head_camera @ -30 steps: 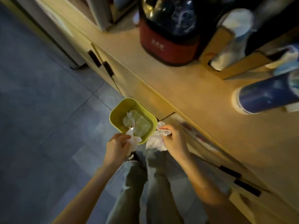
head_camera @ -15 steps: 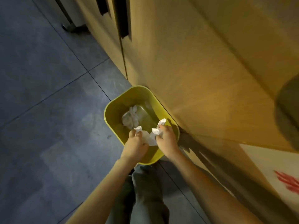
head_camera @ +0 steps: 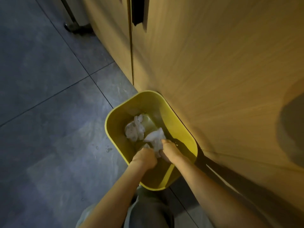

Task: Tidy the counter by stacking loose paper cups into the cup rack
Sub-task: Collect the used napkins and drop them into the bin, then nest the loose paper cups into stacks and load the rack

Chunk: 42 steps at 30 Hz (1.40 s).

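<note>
A yellow waste bin [head_camera: 115,116] stands on the floor against the wooden cabinet front. Both my hands reach down inside it. My right hand [head_camera: 169,149] is closed on a crumpled white paper wad [head_camera: 156,137] low in the bin. My left hand [head_camera: 144,157] is a fist right beside it, touching the same wad's lower edge. Another crumpled white wad [head_camera: 134,129] lies on the bin's bottom, further in. No paper cups and no cup rack are in view.
The wooden cabinet front [head_camera: 213,63] fills the right side, with a dark handle [head_camera: 137,12] near the top. Grey floor tiles [head_camera: 49,112] spread to the left. My trouser legs [head_camera: 148,211] show at the bottom.
My view dropped from the countertop down to the bin on the floor. Both hands went from the bin's rim down into it, carrying the crumpled paper.
</note>
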Each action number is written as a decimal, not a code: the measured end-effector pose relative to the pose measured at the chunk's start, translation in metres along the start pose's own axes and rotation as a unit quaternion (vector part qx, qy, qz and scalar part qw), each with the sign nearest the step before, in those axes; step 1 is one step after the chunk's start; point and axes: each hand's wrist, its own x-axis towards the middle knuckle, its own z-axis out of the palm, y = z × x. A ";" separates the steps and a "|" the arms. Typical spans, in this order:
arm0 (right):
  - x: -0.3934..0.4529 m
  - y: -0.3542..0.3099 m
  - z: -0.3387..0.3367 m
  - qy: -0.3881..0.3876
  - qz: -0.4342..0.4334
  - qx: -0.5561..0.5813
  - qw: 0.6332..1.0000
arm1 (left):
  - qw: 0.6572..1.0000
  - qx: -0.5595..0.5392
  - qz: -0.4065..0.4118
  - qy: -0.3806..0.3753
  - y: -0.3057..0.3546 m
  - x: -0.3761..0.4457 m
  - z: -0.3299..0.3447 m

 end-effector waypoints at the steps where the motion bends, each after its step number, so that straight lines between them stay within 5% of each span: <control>1: -0.007 -0.003 -0.007 0.018 0.012 0.018 1.000 | 1.000 0.001 -0.001 0.004 0.000 -0.008 -0.004; 14: -0.237 -0.078 -0.155 0.291 -0.129 0.138 0.938 | 0.961 -0.053 0.099 0.252 0.087 -0.223 -0.126; 23: -0.439 -0.075 -0.264 0.575 -0.141 0.164 0.789 | 0.859 0.098 0.320 0.388 0.225 -0.404 -0.176; 28: -0.539 -0.006 -0.295 0.649 -0.124 0.238 0.712 | 0.776 0.138 0.487 0.376 0.308 -0.466 -0.161; 35: -0.610 0.127 -0.311 0.703 0.012 0.261 0.661 | 0.697 0.153 0.626 0.315 0.420 -0.497 -0.079; 38: -0.612 0.181 -0.310 0.699 0.062 0.290 0.651 | 0.699 0.159 0.639 0.279 0.461 -0.486 -0.037; 42: -0.602 0.250 -0.299 0.661 0.137 0.320 0.665 | 0.747 0.229 0.579 0.232 0.500 -0.453 0.009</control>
